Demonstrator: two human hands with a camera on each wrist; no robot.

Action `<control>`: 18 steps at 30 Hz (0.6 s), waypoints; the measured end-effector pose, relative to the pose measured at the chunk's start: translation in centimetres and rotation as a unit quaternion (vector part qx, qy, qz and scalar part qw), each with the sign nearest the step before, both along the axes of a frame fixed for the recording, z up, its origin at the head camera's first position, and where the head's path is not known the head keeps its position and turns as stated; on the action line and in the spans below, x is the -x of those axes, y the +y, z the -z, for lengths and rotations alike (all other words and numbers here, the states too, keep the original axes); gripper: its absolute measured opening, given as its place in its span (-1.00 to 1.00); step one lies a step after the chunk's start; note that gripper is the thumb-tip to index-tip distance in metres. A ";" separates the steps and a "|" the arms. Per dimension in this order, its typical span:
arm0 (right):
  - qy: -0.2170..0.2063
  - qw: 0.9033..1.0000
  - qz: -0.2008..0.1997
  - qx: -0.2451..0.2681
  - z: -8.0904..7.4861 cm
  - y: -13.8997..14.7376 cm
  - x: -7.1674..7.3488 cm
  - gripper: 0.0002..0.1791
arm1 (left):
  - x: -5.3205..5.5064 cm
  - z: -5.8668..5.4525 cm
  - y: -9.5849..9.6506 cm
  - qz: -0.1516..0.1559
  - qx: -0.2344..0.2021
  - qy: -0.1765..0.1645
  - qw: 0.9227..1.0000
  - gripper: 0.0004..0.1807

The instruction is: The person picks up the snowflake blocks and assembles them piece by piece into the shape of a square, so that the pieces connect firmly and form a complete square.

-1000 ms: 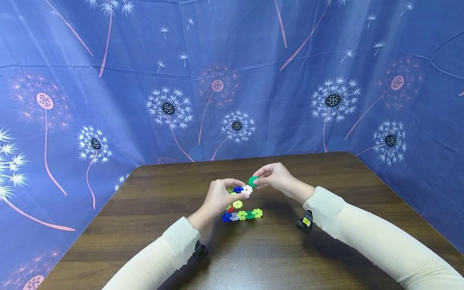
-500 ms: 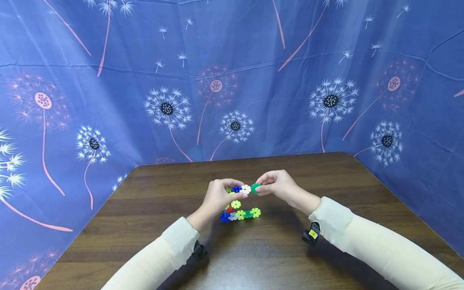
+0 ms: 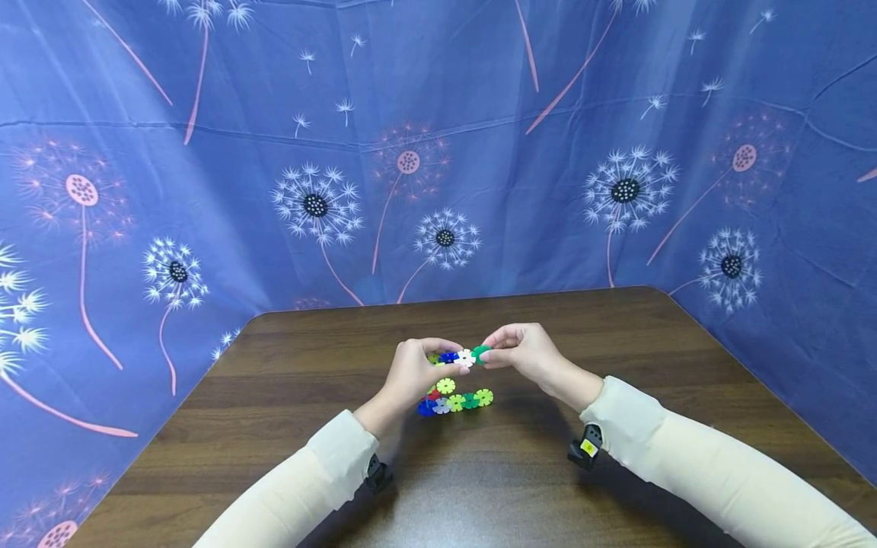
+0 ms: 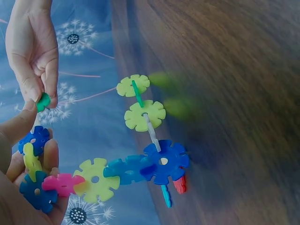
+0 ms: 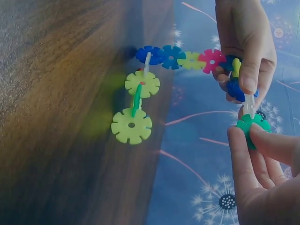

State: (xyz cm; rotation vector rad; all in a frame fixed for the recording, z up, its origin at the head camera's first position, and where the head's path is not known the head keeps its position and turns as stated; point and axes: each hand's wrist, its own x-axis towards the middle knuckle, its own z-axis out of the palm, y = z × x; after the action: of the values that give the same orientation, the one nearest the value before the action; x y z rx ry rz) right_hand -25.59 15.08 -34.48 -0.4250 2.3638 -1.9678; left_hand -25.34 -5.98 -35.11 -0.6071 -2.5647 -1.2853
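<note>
My left hand (image 3: 411, 373) pinches the upper end of a chain of slotted flower-shaped plastic discs, thumb and fingers at the white disc (image 3: 466, 358) and the blue disc beside it (image 4: 33, 140). Between thumb and fingers of my right hand (image 3: 533, 356) is a green disc (image 5: 253, 131), its edge right at the white disc's edge. From the left hand the chain runs down through a pink disc (image 4: 63, 184) and a yellow disc (image 4: 96, 180) to a large blue disc (image 4: 165, 161). A lower row with yellow discs (image 5: 131, 125) branches off there, close over the table.
The brown wooden table (image 3: 329, 426) spreads under both hands. Behind it hangs a blue cloth (image 3: 507, 167) printed with dandelions. Black wrist cameras sit under both cream sleeves (image 3: 658, 426).
My right hand has brought the green disc down from above the white disc to its right edge. The left hand holds its place; the chain's lower row has tipped up slightly.
</note>
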 end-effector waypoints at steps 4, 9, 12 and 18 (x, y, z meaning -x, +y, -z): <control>0.001 1.000 0.002 0.016 0.1 -0.2 0.0 -0.77 | 0.0 0.2 0.3 -0.008 0.009 0.018 1.000 -0.70; 0.002 0.999 0.005 0.036 0.0 -0.4 0.0 -0.77 | 0.1 0.4 0.4 -0.005 -0.002 0.018 1.000 -0.71; 0.005 0.999 0.003 0.034 -0.4 -0.2 -0.1 -0.74 | 0.1 0.2 0.3 0.018 -0.011 0.009 1.000 -0.68; 0.023 1.000 -0.001 0.017 -1.0 0.0 -0.2 -0.71 | 0.1 -0.2 0.2 0.052 -0.004 0.004 0.999 -0.65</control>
State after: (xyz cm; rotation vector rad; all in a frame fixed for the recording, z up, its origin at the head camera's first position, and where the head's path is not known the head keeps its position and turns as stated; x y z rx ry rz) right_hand -25.34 15.12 -33.45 -0.4777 2.3594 -2.0214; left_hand -25.48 -5.82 -34.94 -0.7517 -2.5503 -1.3213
